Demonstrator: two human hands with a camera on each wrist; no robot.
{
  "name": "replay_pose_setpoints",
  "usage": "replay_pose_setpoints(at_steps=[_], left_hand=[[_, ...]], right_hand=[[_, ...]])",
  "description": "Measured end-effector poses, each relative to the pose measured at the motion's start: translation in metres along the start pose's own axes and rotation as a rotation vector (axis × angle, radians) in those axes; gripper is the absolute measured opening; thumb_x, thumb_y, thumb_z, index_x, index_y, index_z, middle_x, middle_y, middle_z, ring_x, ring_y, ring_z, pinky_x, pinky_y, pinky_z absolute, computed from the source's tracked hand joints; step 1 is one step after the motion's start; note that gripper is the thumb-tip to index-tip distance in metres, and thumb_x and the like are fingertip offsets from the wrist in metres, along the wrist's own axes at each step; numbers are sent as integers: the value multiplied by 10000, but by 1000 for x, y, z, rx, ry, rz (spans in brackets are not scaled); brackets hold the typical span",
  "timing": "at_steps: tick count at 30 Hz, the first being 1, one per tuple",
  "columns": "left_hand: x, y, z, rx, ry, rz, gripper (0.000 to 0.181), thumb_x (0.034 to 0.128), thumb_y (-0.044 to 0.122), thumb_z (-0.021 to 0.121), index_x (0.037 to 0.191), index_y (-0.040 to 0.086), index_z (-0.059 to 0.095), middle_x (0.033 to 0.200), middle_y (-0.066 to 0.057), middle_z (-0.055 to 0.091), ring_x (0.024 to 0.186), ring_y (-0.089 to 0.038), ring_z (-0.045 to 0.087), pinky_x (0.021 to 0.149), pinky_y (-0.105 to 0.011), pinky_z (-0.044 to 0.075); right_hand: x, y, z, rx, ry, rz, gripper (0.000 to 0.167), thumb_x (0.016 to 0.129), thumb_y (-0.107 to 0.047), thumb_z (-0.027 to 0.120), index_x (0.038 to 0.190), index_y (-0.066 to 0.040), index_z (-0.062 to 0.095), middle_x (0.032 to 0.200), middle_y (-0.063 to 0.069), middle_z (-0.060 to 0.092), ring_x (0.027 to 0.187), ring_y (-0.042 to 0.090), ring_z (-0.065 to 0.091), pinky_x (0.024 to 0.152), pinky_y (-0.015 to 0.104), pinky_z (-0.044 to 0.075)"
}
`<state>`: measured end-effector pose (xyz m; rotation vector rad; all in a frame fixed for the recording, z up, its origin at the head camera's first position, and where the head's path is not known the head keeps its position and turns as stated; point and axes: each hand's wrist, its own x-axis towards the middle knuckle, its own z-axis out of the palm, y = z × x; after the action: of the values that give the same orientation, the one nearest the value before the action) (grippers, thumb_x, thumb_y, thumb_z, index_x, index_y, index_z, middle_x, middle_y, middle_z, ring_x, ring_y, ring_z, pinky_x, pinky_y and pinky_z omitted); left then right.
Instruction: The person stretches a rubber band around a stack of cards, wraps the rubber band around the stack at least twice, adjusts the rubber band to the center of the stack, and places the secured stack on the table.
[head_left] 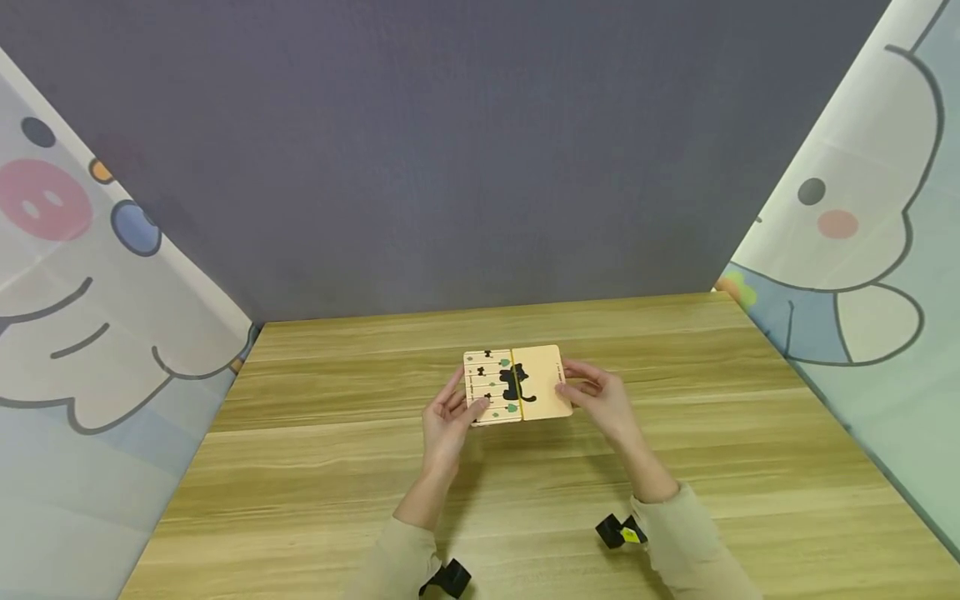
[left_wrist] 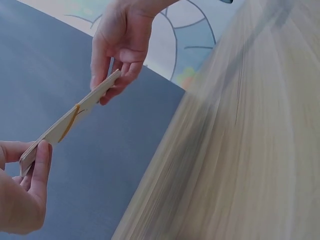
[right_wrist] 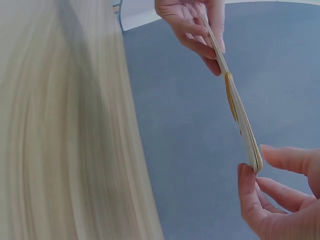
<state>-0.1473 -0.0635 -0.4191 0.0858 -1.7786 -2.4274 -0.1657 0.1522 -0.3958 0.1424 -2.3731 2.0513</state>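
Observation:
A cream notebook printed with a black cat and small green plants is held up above the table, its cover tilted toward the head camera. Around its middle runs a yellow rubber band. My left hand pinches the left end, thumb on the cover and fingers behind. At the opposite end, my right hand holds the right edge between thumb and fingers. Both wrist views show the notebook edge-on as a thin stack of pages, with the band wrapped across it.
Below the hands lies a wood-grain table. A dark grey panel stands along its back edge. Cartoon-printed curtains hang at both sides. Black wrist mounts sit by the sleeves.

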Motion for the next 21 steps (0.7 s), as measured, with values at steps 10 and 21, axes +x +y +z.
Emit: replay_pose_setpoints(at_steps=[10, 21], left_hand=[[17, -1, -7, 158, -27, -21, 608, 724, -20, 690, 1281, 78, 467, 1109, -212, 566, 797, -142, 598, 714, -195, 509], [44, -12, -11, 338, -40, 22, 610, 678, -48, 719, 1241, 8, 491, 923, -218, 599, 634, -92, 540, 498, -137, 472]], right_hand=[[9, 8, 3, 42, 17, 58, 489, 754, 83, 626, 1219, 49, 482, 1070, 244, 531, 869, 203, 587, 706, 207, 513], [28, 22, 8, 3, 40, 63, 488, 742, 90, 630, 1207, 64, 484, 1073, 273, 535, 919, 305, 575, 701, 196, 513]])
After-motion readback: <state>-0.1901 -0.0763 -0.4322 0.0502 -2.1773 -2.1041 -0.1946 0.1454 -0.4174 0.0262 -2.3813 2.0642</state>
